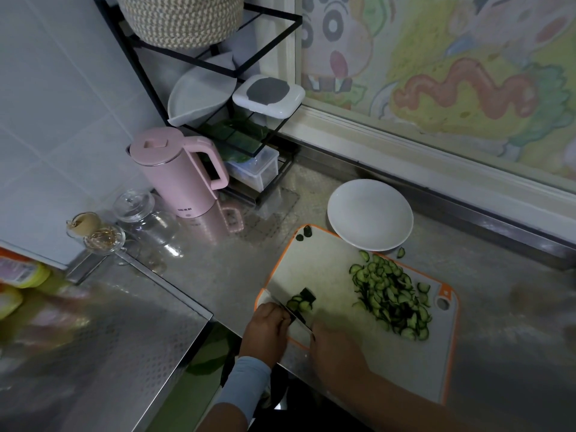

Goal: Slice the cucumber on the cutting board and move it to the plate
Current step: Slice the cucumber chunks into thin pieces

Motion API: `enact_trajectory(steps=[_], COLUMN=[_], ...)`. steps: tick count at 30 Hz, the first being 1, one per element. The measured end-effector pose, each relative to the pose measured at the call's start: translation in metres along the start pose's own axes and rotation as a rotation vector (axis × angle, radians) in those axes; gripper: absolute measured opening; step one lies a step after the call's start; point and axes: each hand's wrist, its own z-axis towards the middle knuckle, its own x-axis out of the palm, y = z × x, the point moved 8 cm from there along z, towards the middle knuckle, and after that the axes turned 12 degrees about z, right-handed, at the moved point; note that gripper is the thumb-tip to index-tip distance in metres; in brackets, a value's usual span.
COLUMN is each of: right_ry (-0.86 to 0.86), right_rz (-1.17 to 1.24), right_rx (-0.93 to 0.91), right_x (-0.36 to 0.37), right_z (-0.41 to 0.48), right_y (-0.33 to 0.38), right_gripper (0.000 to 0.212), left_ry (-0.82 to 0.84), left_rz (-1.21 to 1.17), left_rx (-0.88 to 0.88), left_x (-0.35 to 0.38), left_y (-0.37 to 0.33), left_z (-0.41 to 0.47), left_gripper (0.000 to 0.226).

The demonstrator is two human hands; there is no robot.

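Curled fingers of the left hand point(268, 322) pin the cucumber point(300, 303); the right hand point(336, 350) grips the knife point(296, 313). The slices point(392, 297), probably light and slippery, are best scooped up with the knife.

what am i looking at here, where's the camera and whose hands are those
There is no machine here. A person is working with bare hands, and the one picture comes from a camera worn on their head, looking down at a steel counter.

The right hand holds a knife, with the blade down on the board. The left hand sits curled just left of the blade; what it steadies is hidden. A short cucumber piece lies against the blade's other side. A big pile of slices covers the right of the board.

Behind the board, a white plate holds nothing yet. A pink kettle stands further back, left.
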Motion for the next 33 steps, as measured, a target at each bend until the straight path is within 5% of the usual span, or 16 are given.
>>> enact_trajectory(steps=[17, 33], right_ry=[-0.107, -0.032], right_rz=[0.086, 0.028], right_rx=[-0.051, -0.057], right_x=[-0.016, -0.003], right_z=[0.007, 0.031], right_y=[0.019, 0.032], right_gripper=[0.029, 0.028], left_ry=[0.016, -0.037], left_rz=[-0.041, -0.038], left_rx=[-0.044, -0.047], left_x=[-0.005, -0.013], left_y=[0.000, -0.003], left_z=[0.000, -0.008], left_gripper=[0.012, 0.007])
